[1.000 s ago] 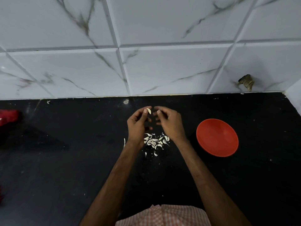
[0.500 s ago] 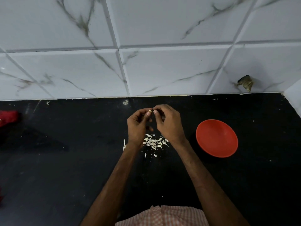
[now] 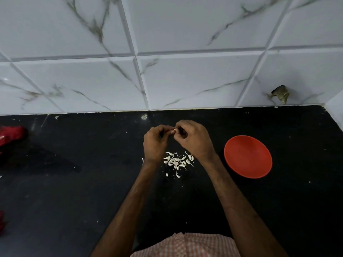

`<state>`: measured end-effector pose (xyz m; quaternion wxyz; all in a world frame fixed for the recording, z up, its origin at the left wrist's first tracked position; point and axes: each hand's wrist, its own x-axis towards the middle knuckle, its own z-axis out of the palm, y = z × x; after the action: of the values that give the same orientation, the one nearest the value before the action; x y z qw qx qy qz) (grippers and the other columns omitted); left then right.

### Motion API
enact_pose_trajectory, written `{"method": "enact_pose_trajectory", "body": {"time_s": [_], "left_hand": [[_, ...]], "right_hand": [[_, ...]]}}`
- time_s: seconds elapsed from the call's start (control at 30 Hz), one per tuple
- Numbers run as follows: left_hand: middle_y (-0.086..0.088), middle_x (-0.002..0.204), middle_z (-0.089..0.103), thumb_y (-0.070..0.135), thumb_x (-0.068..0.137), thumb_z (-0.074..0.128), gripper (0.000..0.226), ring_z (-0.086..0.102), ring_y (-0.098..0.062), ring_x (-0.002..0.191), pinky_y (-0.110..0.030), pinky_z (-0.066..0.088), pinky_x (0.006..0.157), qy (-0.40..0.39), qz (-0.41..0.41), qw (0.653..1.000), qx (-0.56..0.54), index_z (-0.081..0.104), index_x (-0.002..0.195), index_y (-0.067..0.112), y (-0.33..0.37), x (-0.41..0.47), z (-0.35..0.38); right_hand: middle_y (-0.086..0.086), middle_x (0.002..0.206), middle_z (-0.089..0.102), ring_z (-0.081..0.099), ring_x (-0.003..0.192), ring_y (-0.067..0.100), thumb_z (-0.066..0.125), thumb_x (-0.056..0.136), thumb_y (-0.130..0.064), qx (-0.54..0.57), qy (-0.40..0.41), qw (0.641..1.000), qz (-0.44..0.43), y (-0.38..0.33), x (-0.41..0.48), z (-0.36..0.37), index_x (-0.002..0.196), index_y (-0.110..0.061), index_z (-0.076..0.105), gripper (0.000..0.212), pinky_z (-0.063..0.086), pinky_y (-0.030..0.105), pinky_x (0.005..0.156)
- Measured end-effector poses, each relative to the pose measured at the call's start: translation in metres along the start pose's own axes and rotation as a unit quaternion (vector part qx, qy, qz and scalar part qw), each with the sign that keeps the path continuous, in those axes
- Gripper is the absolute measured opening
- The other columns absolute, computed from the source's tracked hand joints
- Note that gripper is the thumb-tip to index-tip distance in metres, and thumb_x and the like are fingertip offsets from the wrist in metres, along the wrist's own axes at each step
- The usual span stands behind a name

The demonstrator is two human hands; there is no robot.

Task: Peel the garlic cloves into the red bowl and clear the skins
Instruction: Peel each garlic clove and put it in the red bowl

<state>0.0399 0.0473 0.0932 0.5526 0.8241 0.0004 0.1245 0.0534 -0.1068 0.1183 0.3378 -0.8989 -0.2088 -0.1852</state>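
Above the black counter (image 3: pixel 74 191), my left hand (image 3: pixel 155 143) and my right hand (image 3: pixel 194 140) meet fingertip to fingertip. Between them they pinch a small garlic clove (image 3: pixel 174 130), of which only a pale sliver shows. Below the hands lies a heap of white garlic cloves and skins (image 3: pixel 178 161). The red bowl (image 3: pixel 248 156) sits on the counter to the right of my right hand, and nothing shows inside it.
A white marble-tiled wall (image 3: pixel 167 62) rises behind the counter. A red cloth-like thing (image 3: pixel 11 134) lies at the far left edge. A brownish scrap (image 3: pixel 281 93) clings to the wall at back right. The wall turns a corner at far right.
My hands have closed together over the clove, which showed plainly between the fingertips a second ago and is almost hidden now. The heap and the bowl lie as before.
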Motion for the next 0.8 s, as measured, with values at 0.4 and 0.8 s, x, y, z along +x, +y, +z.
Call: {"method": "enact_pose_trajectory", "body": {"time_s": [0.4,0.8], "left_hand": [[0.002,0.081,0.074,0.007,0.094,0.066,0.011,0.063,-0.003,0.066,-0.021,0.047,0.046,-0.026,-0.084,0.982,-0.165,0.074,0.095,0.013,0.026,-0.005,0.004],[-0.001,0.081,0.072,0.007,0.098,0.059,0.014,0.065,-0.010,0.077,-0.022,0.053,0.048,-0.124,-0.111,0.961,-0.223,0.073,0.099,0.010,0.021,-0.002,-0.007]], "right_hand": [[-0.004,0.089,0.068,0.067,0.079,0.012,0.066,0.093,-0.013,0.207,0.031,0.973,0.099,0.006,-0.001,-0.008,0.096,-0.011,0.068,0.004,0.059,0.039,0.068],[0.002,0.093,0.065,0.063,0.076,0.013,0.075,0.086,-0.001,0.295,-0.108,0.942,0.117,0.011,0.011,-0.022,0.093,-0.014,0.067,0.016,0.054,0.025,0.058]]}}
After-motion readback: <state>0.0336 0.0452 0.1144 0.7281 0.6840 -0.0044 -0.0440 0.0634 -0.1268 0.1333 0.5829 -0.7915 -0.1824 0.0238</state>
